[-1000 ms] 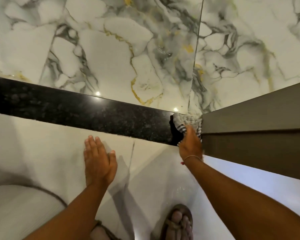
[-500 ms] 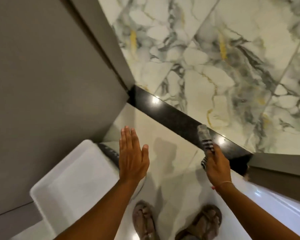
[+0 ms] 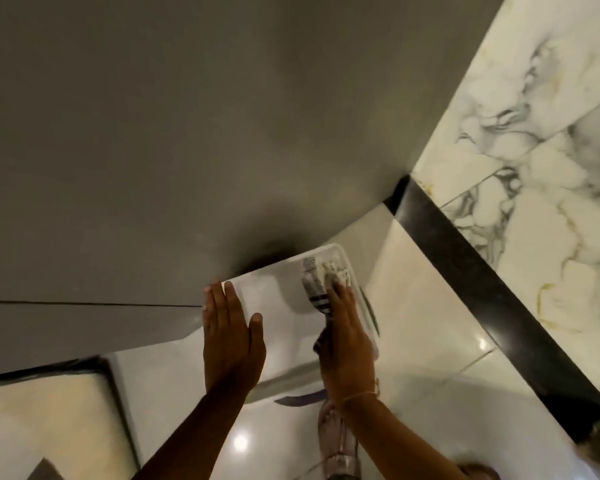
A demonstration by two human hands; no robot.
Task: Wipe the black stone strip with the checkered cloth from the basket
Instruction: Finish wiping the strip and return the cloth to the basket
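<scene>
The black stone strip [image 3: 471, 268] runs diagonally on the right, between glossy cream floor tiles and veined marble tiles. A white plastic basket [image 3: 278, 292] stands on the floor against the grey wall. My right hand [image 3: 347, 337] is over the basket's right side and holds the grey-and-white checkered cloth [image 3: 315, 285], which hangs down inside the basket. A pale crumpled cloth [image 3: 336, 271] lies in the basket's far right corner. My left hand [image 3: 231, 337] hovers flat over the basket's left rim, fingers extended and holding nothing.
A grey wall [image 3: 187, 133] fills the upper left. A dark-framed panel [image 3: 49, 403] lies at the lower left on the floor. Marble tiles [image 3: 551, 150] spread beyond the strip. A sandalled foot [image 3: 336, 441] shows below my right wrist.
The view swung left from the strip to the basket. My right hand carried the checkered cloth off the strip and into the basket; my left hand moved over the basket's rim.
</scene>
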